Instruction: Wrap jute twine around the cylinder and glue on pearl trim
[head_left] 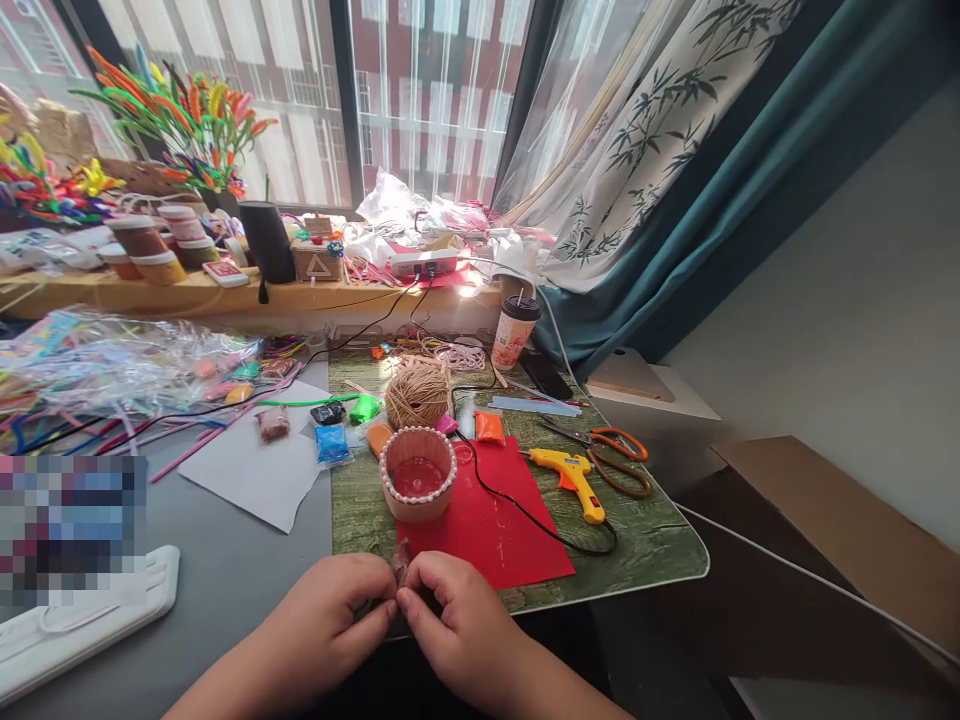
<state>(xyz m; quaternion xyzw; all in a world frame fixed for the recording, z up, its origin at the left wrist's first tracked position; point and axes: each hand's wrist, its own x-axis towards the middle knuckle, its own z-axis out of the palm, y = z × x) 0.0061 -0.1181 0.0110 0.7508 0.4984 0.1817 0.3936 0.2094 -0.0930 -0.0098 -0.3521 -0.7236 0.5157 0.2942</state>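
Both hands meet at the table's front edge, pinching a small clear plastic packet (pixel 403 558) whose contents I cannot make out. My left hand (pixel 349 605) grips it from the left with thumb and fingers pressed together. On the other side, my right hand (pixel 450 605) is closed the same way. Just beyond them stands a round cup-like pot (pixel 421 508) with pearl-like beads along its rim and a reddish inside. It rests partly on a red sheet (pixel 510 550).
A yellow glue gun (pixel 568 478) with a black cord and orange-handled scissors (pixel 619 442) lie to the right. Behind the pot are a twine ball (pixel 417 392), several coloured clay packets, including a blue one (pixel 331 443), and a lidded paper cup (pixel 514 335). White paper (pixel 255 475) lies left.
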